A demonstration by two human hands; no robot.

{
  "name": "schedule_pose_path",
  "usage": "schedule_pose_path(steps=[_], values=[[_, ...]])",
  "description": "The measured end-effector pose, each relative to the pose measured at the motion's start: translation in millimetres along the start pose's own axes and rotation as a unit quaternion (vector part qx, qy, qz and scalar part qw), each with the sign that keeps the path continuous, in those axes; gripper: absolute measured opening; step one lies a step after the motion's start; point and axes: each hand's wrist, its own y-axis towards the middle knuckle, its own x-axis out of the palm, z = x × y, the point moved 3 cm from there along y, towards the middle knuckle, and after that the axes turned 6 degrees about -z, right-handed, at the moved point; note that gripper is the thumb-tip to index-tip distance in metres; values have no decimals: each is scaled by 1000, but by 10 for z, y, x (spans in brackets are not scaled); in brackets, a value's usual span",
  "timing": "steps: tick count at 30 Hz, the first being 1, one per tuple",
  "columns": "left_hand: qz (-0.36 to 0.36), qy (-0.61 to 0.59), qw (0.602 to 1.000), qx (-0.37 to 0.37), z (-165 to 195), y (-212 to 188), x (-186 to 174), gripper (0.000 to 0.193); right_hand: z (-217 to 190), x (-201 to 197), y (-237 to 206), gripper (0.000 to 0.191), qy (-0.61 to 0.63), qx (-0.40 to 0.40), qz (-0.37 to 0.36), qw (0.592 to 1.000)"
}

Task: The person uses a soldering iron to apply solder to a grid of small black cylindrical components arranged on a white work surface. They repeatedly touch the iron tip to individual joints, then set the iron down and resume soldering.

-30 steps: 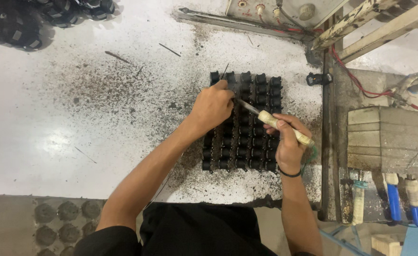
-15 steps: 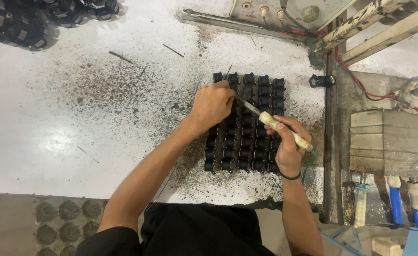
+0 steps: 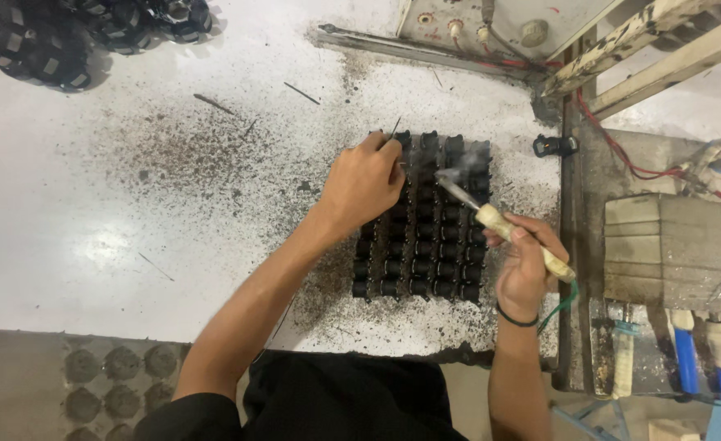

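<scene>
While the left hand [image 3: 364, 184] pinches a thin wire [image 3: 395, 128] over the block of black parts [image 3: 421, 245], the right hand [image 3: 524, 265] grips a soldering iron [image 3: 503, 229]. Its smoking tip points to ten o'clock.

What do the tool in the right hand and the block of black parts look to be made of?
Soldering tool: pale, worn handle, probably wood or wrapped tape, scuffed matt; the shaft looks like dull grey metal, with a wisp of smoke at its tip. Black parts: rows of small matt black pieces, likely moulded plastic, though that is uncertain. The left hand pinches a thin wire, apparently metal. The right hand grips the handle.
</scene>
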Motion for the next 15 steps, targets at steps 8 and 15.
schedule_pose_path(steps=[8, 15], values=[[-29, 25, 999, -9, 87, -285, 190, 16, 111, 87, -184, 22, -59, 70, 2, 996], [-60, 17, 998, -2, 63, -198, 240, 11, 28, 160, -134, 22, -55, 78, -23, 995]])
